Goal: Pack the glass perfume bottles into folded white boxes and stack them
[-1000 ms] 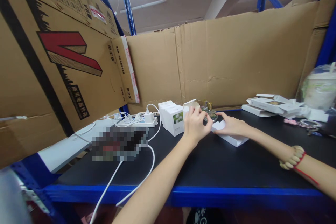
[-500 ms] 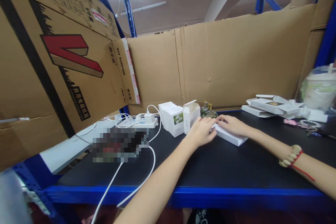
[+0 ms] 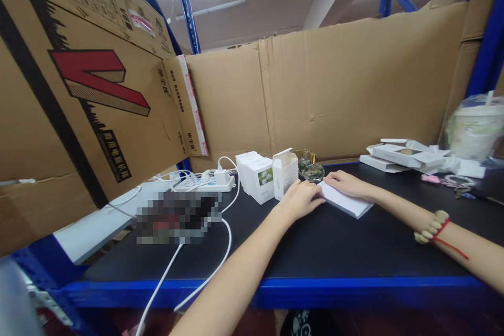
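Observation:
A flat white box (image 3: 346,203) lies on the black tabletop, its broad side up. My right hand (image 3: 347,185) rests over its far edge, palm low and fingers bent down onto it. At the box's left end is my left hand (image 3: 300,200), fingers curled against that end and the thumb pointing right. The fingertips of both hands are partly hidden. Just behind my left hand an upright white carton (image 3: 285,172) stands with its top flap raised. Glass bottles with gold caps (image 3: 312,168) sit beyond my hands.
Several white cartons (image 3: 255,178) stand in a row at left, near a power strip (image 3: 207,182) with white cables. Flattened white boxes (image 3: 405,157), a keyring (image 3: 459,181) and a lidded cup (image 3: 474,131) are at right. Cardboard walls (image 3: 354,84) enclose the back and left.
The white box has turned slightly under my hands, showing more of its broad side and less of its edge. My left fingers have curled down lower at its end. The view has shifted slightly.

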{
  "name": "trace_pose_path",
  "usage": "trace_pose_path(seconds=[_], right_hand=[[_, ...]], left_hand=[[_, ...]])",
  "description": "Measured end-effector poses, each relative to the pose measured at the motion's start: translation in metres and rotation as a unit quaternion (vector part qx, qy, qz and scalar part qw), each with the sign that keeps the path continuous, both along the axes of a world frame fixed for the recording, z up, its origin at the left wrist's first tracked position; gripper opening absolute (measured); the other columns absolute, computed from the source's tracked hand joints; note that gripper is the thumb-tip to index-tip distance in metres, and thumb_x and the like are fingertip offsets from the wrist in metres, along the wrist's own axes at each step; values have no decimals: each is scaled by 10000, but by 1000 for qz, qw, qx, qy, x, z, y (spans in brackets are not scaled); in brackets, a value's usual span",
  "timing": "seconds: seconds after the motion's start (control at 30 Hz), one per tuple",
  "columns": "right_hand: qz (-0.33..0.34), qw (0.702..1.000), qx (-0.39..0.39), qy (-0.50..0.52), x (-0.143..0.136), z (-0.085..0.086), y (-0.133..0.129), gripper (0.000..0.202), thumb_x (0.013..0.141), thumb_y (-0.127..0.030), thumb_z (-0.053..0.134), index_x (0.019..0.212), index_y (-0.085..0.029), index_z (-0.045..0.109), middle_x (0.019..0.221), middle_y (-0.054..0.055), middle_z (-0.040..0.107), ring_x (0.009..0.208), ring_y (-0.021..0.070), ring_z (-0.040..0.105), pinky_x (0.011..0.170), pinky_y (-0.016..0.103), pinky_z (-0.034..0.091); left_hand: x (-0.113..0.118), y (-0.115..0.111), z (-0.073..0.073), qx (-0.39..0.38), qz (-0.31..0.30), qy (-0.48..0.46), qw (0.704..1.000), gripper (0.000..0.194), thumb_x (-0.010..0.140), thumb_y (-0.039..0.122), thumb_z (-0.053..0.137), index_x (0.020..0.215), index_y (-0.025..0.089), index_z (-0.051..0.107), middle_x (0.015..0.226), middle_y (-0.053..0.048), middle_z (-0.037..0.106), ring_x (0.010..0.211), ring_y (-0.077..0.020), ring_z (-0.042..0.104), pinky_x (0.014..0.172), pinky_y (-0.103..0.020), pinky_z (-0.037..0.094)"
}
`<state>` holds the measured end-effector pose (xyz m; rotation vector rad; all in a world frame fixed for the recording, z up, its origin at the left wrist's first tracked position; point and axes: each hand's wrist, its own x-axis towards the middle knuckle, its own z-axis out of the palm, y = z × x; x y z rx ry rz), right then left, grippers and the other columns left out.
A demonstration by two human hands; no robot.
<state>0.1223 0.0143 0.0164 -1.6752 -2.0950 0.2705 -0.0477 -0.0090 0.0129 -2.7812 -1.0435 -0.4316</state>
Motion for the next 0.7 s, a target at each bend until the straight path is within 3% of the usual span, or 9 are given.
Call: trace_pose_path(seconds=[0.5, 0.7], right_hand=[[21, 990, -81, 117, -7, -2, -8, 299, 756, -425, 400, 667, -184, 553, 669, 41, 591, 573, 146, 512, 480, 248, 385], [27, 981, -89, 169, -11, 1, -10, 259, 728, -407, 443, 644, -186, 548, 658, 24, 584, 579, 137, 503, 513, 244, 381]], left_hand=[[1, 1, 0, 24, 27, -29, 999, 136, 780, 307, 566, 714, 191, 587, 746, 4, 633, 790, -146, 571, 740, -258, 398], [0, 0, 1, 74, 12, -51, 996, 187, 766, 310, 583, 923, 206, 579, 913, -18, 583, 847, -144, 549, 733, -246, 416]])
